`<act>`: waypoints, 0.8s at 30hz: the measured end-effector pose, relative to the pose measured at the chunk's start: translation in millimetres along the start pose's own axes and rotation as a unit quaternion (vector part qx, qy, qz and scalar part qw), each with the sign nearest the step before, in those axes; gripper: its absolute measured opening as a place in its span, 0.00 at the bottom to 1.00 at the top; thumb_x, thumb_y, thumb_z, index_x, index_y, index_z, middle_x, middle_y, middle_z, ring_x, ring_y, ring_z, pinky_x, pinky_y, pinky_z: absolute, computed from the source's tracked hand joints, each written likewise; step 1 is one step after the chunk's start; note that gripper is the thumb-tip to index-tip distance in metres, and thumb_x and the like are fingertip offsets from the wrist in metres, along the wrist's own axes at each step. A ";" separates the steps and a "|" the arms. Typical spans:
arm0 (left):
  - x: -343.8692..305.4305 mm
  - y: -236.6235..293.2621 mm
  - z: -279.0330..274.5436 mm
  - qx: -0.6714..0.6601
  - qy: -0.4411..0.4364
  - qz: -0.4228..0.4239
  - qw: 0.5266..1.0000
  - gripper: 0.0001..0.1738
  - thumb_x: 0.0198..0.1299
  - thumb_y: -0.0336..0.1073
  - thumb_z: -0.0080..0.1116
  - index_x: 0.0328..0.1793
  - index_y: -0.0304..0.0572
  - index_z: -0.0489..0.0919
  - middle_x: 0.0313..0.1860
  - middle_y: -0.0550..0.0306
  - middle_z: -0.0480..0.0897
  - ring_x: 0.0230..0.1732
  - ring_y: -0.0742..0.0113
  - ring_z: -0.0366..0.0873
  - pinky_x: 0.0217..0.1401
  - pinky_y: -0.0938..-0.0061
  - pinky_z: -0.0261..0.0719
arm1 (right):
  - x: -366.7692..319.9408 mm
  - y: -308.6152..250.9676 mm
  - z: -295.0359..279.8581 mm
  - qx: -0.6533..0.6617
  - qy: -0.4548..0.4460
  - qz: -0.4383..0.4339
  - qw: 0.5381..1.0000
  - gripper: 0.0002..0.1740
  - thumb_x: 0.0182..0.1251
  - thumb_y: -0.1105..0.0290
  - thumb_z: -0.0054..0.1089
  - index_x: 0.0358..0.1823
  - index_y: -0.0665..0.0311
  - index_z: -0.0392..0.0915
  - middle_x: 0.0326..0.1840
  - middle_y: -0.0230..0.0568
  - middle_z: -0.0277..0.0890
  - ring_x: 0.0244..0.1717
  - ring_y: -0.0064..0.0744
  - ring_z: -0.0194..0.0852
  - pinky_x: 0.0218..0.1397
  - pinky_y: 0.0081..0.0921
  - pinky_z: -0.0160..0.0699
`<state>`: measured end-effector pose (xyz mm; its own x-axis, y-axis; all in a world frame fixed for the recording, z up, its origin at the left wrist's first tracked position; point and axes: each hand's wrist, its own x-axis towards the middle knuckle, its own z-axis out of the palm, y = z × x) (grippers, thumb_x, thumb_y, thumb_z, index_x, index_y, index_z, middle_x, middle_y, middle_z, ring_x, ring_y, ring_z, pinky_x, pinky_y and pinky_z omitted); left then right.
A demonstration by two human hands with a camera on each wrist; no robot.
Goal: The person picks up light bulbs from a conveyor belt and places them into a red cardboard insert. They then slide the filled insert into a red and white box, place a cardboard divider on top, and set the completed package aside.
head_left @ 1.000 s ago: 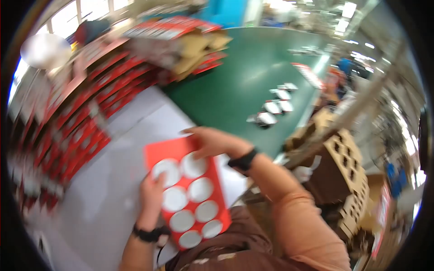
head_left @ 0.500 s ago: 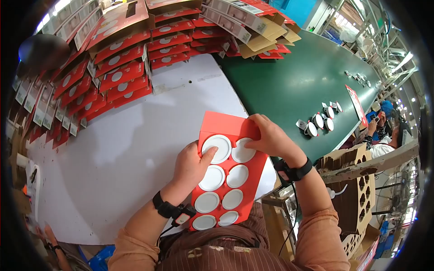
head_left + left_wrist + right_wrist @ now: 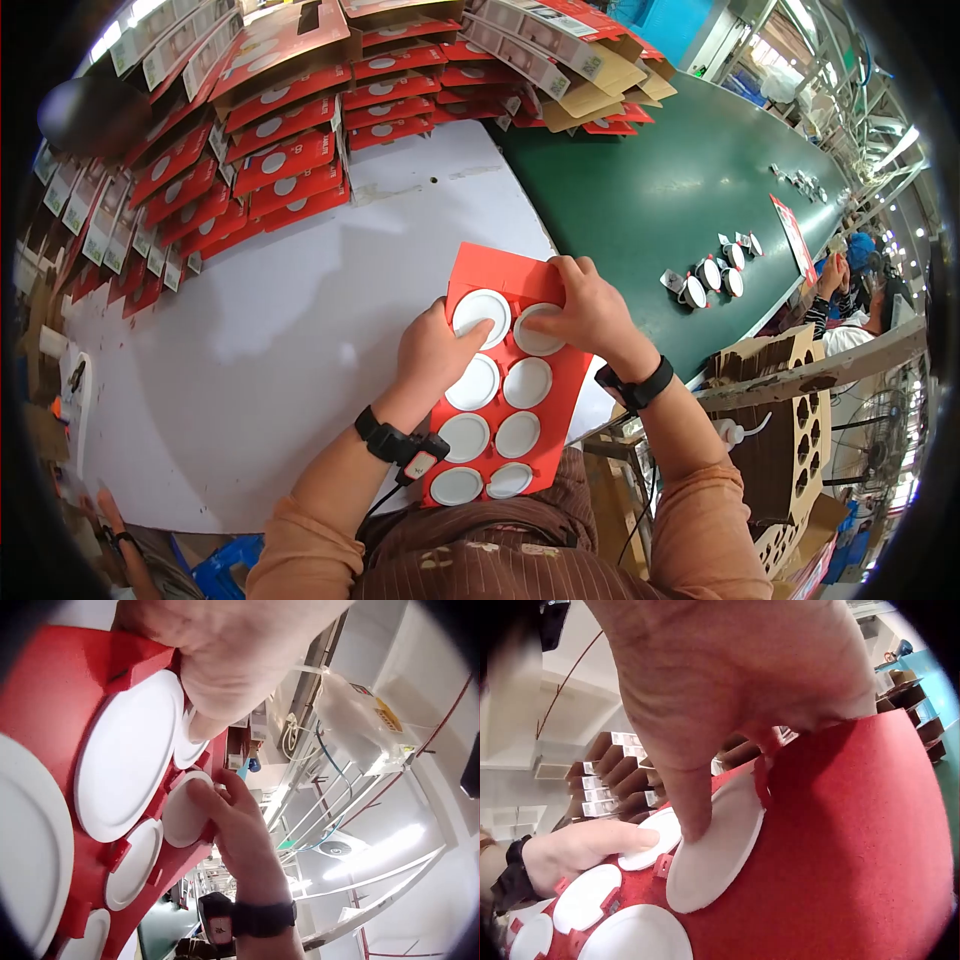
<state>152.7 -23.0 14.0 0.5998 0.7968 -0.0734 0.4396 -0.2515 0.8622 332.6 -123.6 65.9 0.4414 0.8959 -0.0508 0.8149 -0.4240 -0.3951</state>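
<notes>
A red cardboard panel (image 3: 500,272) set with two rows of white round discs (image 3: 466,437) is held between both hands, its lower end against the person's lap. My left hand (image 3: 437,347) grips the left edge, with its thumb pressed on the top left disc (image 3: 478,308). On the right edge, my right hand (image 3: 602,318) holds the panel with its thumb on the top right disc (image 3: 537,342). Small red tabs (image 3: 118,856) stand beside the discs in the left wrist view. The fingers behind the panel are mostly hidden.
Stacks of red cartons (image 3: 290,165) line the back of the white table (image 3: 250,370). White-topped small items (image 3: 708,273) and a red strip (image 3: 793,240) lie on the green table (image 3: 620,200). Brown cardboard with cut-outs (image 3: 790,430) stands at right. Another person (image 3: 850,300) is beyond.
The head view has swung and steadied since the blurred first frame, so the panel appears farther right. Over the last half second, both thumbs shift slightly on the top discs; the grip stays.
</notes>
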 end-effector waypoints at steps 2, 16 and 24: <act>2.3 -4.5 1.2 -0.006 0.002 0.015 1.000 0.23 0.52 0.45 0.63 0.45 0.33 0.76 0.41 0.43 0.82 0.43 0.47 0.80 0.46 0.62 0.77 | 2.1 3.2 3.0 -0.007 0.002 0.001 1.000 0.41 0.41 0.61 0.73 0.60 0.61 0.66 0.50 0.50 0.69 0.47 0.47 0.75 0.49 0.35 0.77; -2.9 -7.9 -7.6 -0.024 0.022 0.058 0.998 0.21 0.54 0.44 0.61 0.45 0.32 0.75 0.39 0.42 0.82 0.42 0.46 0.80 0.45 0.61 0.76 | -3.9 56.7 50.7 0.405 0.071 0.013 0.911 0.39 0.56 0.66 0.68 0.67 0.66 0.59 0.64 0.52 0.62 0.60 0.43 0.68 0.55 0.32 0.77; -2.5 -9.1 -7.3 0.000 0.029 0.069 0.997 0.21 0.56 0.46 0.60 0.43 0.32 0.74 0.38 0.41 0.81 0.40 0.44 0.79 0.43 0.59 0.76 | -3.3 34.0 39.3 0.075 0.207 -0.162 0.962 0.36 0.50 0.70 0.69 0.64 0.57 0.66 0.63 0.50 0.64 0.61 0.48 0.65 0.57 0.38 0.72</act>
<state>142.4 -18.7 10.0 0.6155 0.7845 0.0753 0.3549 -0.3612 0.8623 344.2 -135.7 16.5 0.3111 0.8345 0.4548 0.8849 -0.0798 -0.4590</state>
